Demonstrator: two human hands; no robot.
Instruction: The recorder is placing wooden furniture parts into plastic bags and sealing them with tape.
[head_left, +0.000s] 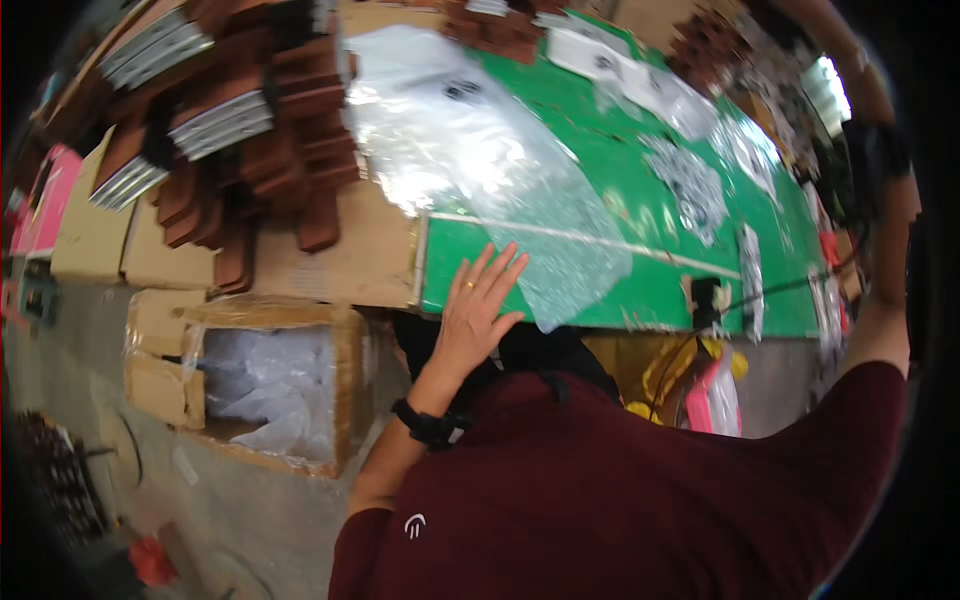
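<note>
My left hand (485, 303) lies at the near edge of the green table (470, 265), palm down with its fingers apart and a ring on one finger. It holds nothing. Beside its fingertips a clear plastic bag (575, 265) stretches across the table toward the far left, shiny and wrinkled, with small dark marks near its far end. My right arm reaches up along the right rim of the picture. Past its dark wristband, the right hand (845, 50) is cut off by the upper edge and darkness, so its fingers cannot be made out.
Stacked brown pieces with silvery metal plates (222, 125) rest on cardboard at the left. Below them, an open carton (345, 385) holds clear plastic bags. Crumpled plastic (690, 185) and a narrow wrapped item (750, 280) lie on the table's right, near a black cable (790, 288).
</note>
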